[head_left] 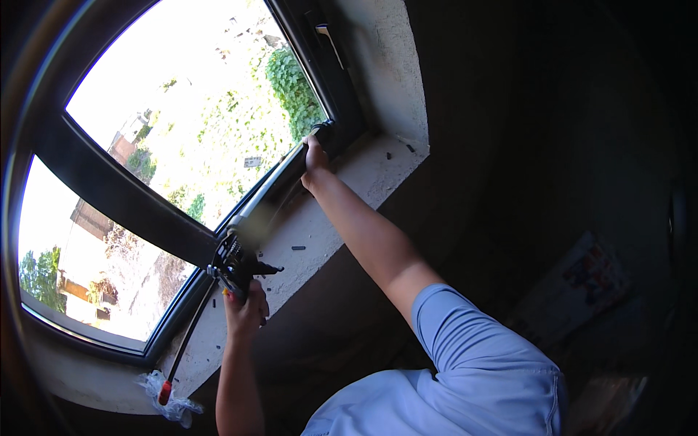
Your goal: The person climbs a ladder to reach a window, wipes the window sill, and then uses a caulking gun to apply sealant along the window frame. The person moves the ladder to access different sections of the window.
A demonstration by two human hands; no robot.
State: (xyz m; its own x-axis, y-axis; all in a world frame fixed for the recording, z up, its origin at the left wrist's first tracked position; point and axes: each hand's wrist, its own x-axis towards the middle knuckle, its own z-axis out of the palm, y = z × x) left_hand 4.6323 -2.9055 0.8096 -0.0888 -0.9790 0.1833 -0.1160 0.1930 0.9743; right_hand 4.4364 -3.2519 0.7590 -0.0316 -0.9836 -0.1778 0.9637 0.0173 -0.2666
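Observation:
A caulking gun [231, 256] lies slantwise along the bottom of a dark window frame [138, 190], with a pale tube in its barrel. Around its grip, my left hand [247, 311] is closed. The gun's black rod runs back down to a red end piece [165, 393]. Farther off, my right hand [315, 164] grips the front of the gun close to the frame's lower right corner. The nozzle tip there is too dark to make out, and my right hand partly hides it.
A pale, rough sill [309, 263] holds several small dark bits. Crumpled clear plastic [174, 408] sits at its near left end, by the rod's red end. A window handle [331, 45] juts out at the upper right. Something flat with printing [582, 280] is dim at right.

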